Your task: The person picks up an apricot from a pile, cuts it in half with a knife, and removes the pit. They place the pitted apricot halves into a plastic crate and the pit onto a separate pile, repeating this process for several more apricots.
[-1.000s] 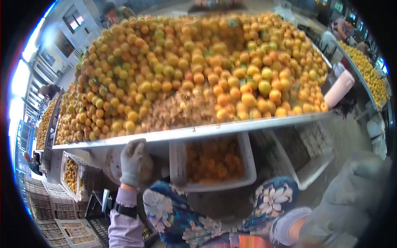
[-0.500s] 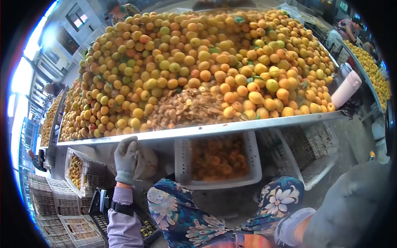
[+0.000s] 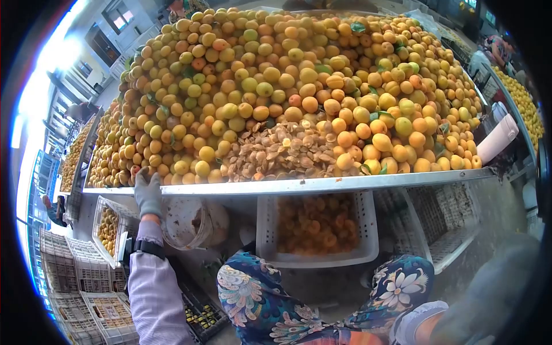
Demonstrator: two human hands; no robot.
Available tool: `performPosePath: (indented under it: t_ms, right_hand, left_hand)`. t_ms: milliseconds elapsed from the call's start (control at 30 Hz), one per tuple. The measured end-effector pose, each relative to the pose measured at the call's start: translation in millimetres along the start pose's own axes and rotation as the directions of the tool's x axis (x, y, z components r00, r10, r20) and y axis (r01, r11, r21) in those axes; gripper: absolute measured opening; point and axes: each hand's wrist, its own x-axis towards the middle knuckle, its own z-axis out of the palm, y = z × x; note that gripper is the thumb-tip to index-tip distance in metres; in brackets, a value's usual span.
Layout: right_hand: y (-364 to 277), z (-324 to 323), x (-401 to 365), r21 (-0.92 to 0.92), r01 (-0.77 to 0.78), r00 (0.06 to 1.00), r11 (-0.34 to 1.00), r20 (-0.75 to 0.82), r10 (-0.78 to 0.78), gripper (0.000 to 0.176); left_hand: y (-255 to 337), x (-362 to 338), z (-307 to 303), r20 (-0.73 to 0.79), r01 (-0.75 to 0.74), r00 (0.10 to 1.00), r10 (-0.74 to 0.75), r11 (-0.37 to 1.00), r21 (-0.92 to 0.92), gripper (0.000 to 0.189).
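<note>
Plainly, the head view is filled by the metal table (image 3: 345, 183), and everything else sits in relation to its front rim. Above the rim the apricots (image 3: 287, 80) are heaped high, sloping down towards the person, so loose fruit rests right against the edge within easy reach. Just behind the middle of the rim lies a brown mound of stones (image 3: 282, 152), kept together in one patch, apart from the whole fruit.

The gloved left hand (image 3: 148, 194) is raised to the left end of the rim. Its fingers stretch up over the edge and touch the lowest apricots there. They look loosely extended, and nothing shows in their grip. Just below the rim and beside that hand, a bucket (image 3: 192, 221) tilts its mouth towards the person, probably to catch what comes off the edge.

Under the middle of the rim a white crate (image 3: 368, 253) holds orange fruit pieces, directly ahead of the person's knees (image 3: 253, 287). More crates (image 3: 109, 230) stand below the rim's left end. A pink bottle (image 3: 498, 146) lies at its right end.

The right hand (image 3: 494, 287) is only a grey blur well below the rim at the lower right, so I cannot tell whether it is wide, narrow or holding anything.
</note>
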Motion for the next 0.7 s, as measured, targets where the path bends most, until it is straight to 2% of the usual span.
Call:
performPosePath:
  t_ms: [67,100,133,200,233,300,333,400,467,600,667,700]
  right_hand:
    - [3.9,-2.3,2.9,0.014,0.011,1.000,1.000,-0.026,-0.011,0.007]
    - [4.8,-2.5,3.7,0.012,0.021,0.999,1.000,-0.040,-0.020,0.007]
    - [5.9,-2.8,4.6,0.012,0.034,0.998,0.999,-0.049,-0.033,0.007]
    - [9.3,-2.6,4.1,0.023,0.064,0.996,0.998,-0.069,-0.062,0.007]
    - [11.1,-2.9,4.8,0.027,0.074,0.994,0.997,-0.078,-0.071,0.008]
    - [15.3,-6.5,9.1,0.046,0.084,0.994,0.995,-0.079,-0.080,0.008]
    - [16.9,-8.1,13.1,0.055,0.079,0.994,0.995,-0.077,-0.074,0.008]
    - [19.0,-8.8,17.5,0.060,0.076,0.993,0.995,-0.092,-0.070,0.008]
    - [21.0,-10.2,20.0,0.075,0.076,0.992,0.994,-0.103,-0.068,0.009]
    - [26.4,-9.0,19.0,0.098,0.098,0.988,0.990,-0.130,-0.085,0.009]
    - [29.5,-7.3,15.3,0.118,0.118,0.984,0.986,-0.145,-0.101,0.010]
    - [30.5,-6.3,13.9,0.123,0.124,0.984,0.985,-0.147,-0.105,0.010]
  left_hand:
    - [10.9,8.9,5.6,-0.013,-0.121,0.992,0.127,0.964,0.237,0.049]
    - [12.1,14.8,10.4,0.001,-0.169,0.984,0.176,0.941,0.295,0.055]
    - [17.1,19.2,14.3,0.036,-0.124,0.992,0.119,0.938,0.323,0.062]
    - [-21.5,53.9,24.3,0.044,-0.182,0.983,0.179,0.902,0.393,0.064]
    - [-18.3,54.1,29.1,0.055,-0.187,0.982,0.180,0.901,0.392,0.064]
    - [-4.5,57.5,32.5,0.030,-0.126,0.991,0.132,0.817,0.562,0.071]
    - [4.1,58.9,32.4,0.022,-0.124,0.991,0.135,0.817,0.563,0.071]
    - [19.4,53.7,39.0,0.009,-0.032,0.999,0.034,0.797,0.603,0.071]
    - [20.2,62.1,42.3,-0.023,0.000,1.000,0.018,0.774,0.633,0.069]
    - [6.4,80.1,43.7,-0.010,-0.075,0.995,0.099,0.812,0.580,0.061]
    - [18.8,65.6,43.4,-0.032,-0.084,0.991,0.131,0.785,0.613,0.056]
    - [14.2,65.1,43.6,-0.018,-0.128,0.986,0.168,0.815,0.565,0.053]
